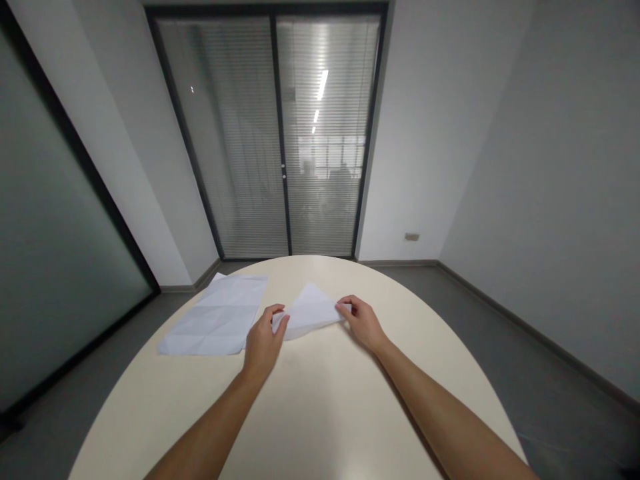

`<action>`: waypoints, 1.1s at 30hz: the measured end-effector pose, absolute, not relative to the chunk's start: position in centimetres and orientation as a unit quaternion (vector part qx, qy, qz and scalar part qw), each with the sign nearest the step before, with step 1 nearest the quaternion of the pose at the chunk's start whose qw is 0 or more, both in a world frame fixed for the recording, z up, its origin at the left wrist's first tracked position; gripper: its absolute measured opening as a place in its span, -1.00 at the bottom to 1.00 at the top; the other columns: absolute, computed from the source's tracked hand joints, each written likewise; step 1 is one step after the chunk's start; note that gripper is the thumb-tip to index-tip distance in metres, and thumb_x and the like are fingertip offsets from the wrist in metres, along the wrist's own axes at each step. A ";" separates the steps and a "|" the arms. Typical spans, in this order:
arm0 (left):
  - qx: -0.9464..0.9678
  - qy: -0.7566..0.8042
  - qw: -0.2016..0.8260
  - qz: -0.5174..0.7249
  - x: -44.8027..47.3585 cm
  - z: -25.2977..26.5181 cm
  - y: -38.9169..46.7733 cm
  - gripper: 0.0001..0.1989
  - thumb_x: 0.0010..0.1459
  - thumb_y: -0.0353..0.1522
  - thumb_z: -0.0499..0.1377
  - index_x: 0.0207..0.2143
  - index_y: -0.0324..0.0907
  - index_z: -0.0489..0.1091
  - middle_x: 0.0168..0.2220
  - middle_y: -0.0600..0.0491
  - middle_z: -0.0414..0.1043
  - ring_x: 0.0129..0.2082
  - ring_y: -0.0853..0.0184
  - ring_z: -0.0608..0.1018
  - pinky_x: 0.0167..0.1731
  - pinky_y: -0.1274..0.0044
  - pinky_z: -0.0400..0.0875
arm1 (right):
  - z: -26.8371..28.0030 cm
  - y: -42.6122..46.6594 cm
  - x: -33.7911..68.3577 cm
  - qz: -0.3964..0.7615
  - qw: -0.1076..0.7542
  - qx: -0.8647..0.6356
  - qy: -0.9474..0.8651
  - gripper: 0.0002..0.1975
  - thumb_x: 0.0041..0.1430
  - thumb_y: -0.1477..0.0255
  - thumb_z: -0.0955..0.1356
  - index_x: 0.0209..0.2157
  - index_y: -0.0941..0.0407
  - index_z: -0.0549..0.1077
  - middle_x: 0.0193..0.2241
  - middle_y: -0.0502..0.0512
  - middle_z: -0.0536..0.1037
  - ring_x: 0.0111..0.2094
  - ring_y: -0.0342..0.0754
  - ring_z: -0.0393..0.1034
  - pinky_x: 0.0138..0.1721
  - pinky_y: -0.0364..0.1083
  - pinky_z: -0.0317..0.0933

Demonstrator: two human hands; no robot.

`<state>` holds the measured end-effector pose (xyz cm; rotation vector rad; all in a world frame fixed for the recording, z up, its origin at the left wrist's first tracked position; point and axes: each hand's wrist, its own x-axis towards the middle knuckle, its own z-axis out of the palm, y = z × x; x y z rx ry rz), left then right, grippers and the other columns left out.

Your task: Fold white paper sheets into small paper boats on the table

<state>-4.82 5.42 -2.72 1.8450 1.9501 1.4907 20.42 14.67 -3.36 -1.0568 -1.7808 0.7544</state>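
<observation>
A folded sheet of white paper (pixel 311 311) is held between my two hands, just above or on the table; I cannot tell whether it touches the top. Its far side rises to a point, and its near edge runs nearly straight. My left hand (pixel 265 338) pinches the left corner between thumb and fingers. At the right corner, my right hand (pixel 363 323) is closed in a similar pinch. Creased white sheets (pixel 215 317) lie flat on the table to the left, close by my left hand, one corner showing from beneath at the far edge.
The round cream table (pixel 320 413) curves away on both sides. Behind it stand a dark-framed glass door (pixel 280 133) with blinds and a white wall with a socket plate (pixel 412 237). A frosted glass panel (pixel 55 227) is on the left.
</observation>
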 end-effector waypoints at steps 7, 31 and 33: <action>0.597 0.636 0.044 0.487 -4.8 -2.8 5.4 -0.67 0.25 -0.19 0.09 0.00 -0.14 0.34 -0.22 0.01 0.55 -0.40 0.26 0.52 -0.31 0.45 0.41 | -3.2 14.6 20.1 0.299 0.489 -0.428 -0.699 -0.51 0.20 0.15 0.33 0.07 0.12 0.42 -0.49 -0.06 0.31 -0.43 -0.06 0.22 -0.36 -0.10 0.17; 0.819 0.507 0.058 0.263 -4.2 -3.2 4.5 -0.55 0.26 -0.39 0.09 0.19 -0.12 0.35 0.23 -0.04 0.36 0.25 0.19 0.38 0.26 0.23 0.26 | -3.1 13.9 20.7 0.214 0.345 -0.515 -0.755 -0.66 0.23 0.31 0.31 0.03 0.06 0.45 -0.34 0.05 0.56 -0.33 -0.02 0.44 -0.24 -0.07 0.28; 0.817 0.515 0.063 0.252 -4.2 -3.1 4.4 -0.59 0.27 -0.38 0.09 0.16 -0.11 0.40 0.21 -0.04 0.38 0.23 0.19 0.40 0.25 0.22 0.28 | -2.6 13.7 20.6 0.175 0.333 -0.519 -0.768 -0.65 0.24 0.37 0.30 0.04 0.08 0.44 -0.23 0.12 0.59 -0.22 0.02 0.46 -0.13 -0.03 0.29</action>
